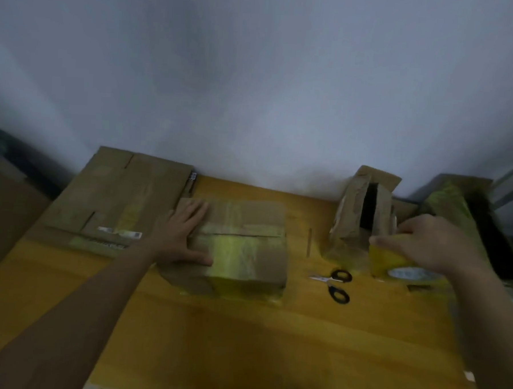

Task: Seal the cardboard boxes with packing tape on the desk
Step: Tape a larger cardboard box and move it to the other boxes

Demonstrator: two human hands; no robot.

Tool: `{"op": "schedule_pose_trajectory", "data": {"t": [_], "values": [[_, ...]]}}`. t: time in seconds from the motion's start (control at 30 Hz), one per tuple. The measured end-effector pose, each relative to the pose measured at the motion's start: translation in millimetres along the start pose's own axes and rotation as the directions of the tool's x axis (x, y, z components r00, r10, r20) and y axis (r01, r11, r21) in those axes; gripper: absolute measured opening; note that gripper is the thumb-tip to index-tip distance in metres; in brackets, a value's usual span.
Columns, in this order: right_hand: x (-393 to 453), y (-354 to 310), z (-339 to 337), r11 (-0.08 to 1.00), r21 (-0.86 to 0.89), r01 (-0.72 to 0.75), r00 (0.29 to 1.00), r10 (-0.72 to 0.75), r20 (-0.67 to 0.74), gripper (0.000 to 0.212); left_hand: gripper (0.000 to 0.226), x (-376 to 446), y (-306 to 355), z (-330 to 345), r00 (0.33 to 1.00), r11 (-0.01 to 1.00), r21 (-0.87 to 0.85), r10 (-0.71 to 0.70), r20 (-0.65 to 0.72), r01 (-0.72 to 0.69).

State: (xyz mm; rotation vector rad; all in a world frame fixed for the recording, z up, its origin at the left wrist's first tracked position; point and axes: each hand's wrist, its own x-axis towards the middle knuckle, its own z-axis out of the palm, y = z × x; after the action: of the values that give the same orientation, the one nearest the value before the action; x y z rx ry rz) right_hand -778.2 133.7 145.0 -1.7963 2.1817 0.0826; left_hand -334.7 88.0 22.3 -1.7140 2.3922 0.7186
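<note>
A person is looking down at a wooden desk [241, 342] set against a pale wall, both bare forearms reaching forward. The left hand [182, 235] is lying flat with fingers spread and straight on the left part of the top of a small closed cardboard box [243, 247], pressing it down; nothing is being gripped. The box is sitting at the middle of the desk, its long axis running left to right, and the seam between its flaps is running the same way, already crossed by a strip of yellowish tape. The right hand [425, 244] is curling its fingers around a yellow roll of packing tape [394, 261], which is resting on or just above the desk well to the right of the box; the blur makes it unclear which. The roll's open core seems to be facing toward the camera. The right hand will likely have to carry the roll leftward to reach the seam. Black-handled scissors [335, 283] are lying between box and roll, nearer the right hand. Behind the roll an unsealed box [362, 217] is standing, its dark opening facing the camera. A flattened carton [112, 192] is lying at the far left
</note>
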Motion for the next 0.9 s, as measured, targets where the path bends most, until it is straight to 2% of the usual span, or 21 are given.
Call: {"op": "schedule_pose_trajectory", "data": {"t": [0.07,0.2,0.27,0.33,0.4,0.5,0.63,0.73,0.83,0.9], "values": [[3.8,-7.2,17.7,0.997,0.069,0.029,0.999,-0.026,-0.038,0.064,0.140,6.7,16.2,0.8,0.999,0.998,0.055,0.034,-0.009,-0.034],[16.0,-56.6,38.0,0.956,0.212,0.201,0.974,-0.173,-0.144,0.068,0.145,7.7,28.9,-1.9,0.997,0.995,0.085,-0.052,0.059,0.047],[18.6,-79.6,37.1,0.931,0.215,0.294,0.952,-0.266,-0.153,0.068,0.142,6.2,30.8,-1.6,0.992,0.994,0.090,-0.069,0.104,0.060],[19.9,-93.2,32.5,0.924,0.181,0.337,0.937,-0.310,-0.159,0.070,0.128,3.8,34.7,3.7,0.994,0.995,0.083,-0.067,0.084,0.060],[22.4,-95.6,30.1,0.928,0.152,0.341,0.932,-0.313,-0.180,0.071,0.115,3.0,37.0,7.9,0.996,0.993,0.088,-0.080,0.039,0.077],[22.5,-95.1,29.1,0.922,0.136,0.361,0.912,-0.320,-0.257,0.067,0.110,2.7,39.9,11.2,0.995,0.990,0.099,-0.096,-0.020,0.098],[17.9,-108.9,27.4,0.870,0.258,0.420,0.883,-0.325,-0.339,0.054,0.103,2.8,38.4,17.1,0.992,0.990,0.089,-0.101,-0.075,0.107],[14.7,-130.3,28.5,0.819,0.357,0.450,0.884,-0.349,-0.313,0.054,0.097,2.0,37.7,20.1,0.994,0.996,0.025,-0.087,-0.069,0.089],[13.0,-150.7,35.4,0.793,0.413,0.448,0.891,-0.358,-0.279,0.051,0.064,1.8,39.8,19.9,0.992,0.996,0.000,-0.094,-0.083,0.094],[12.0,-162.1,43.4,0.781,0.437,0.447,0.892,-0.349,-0.289,0.053,0.053,-0.5,43.1,19.6,0.987,0.994,-0.005,-0.105,-0.123,0.105]]}}
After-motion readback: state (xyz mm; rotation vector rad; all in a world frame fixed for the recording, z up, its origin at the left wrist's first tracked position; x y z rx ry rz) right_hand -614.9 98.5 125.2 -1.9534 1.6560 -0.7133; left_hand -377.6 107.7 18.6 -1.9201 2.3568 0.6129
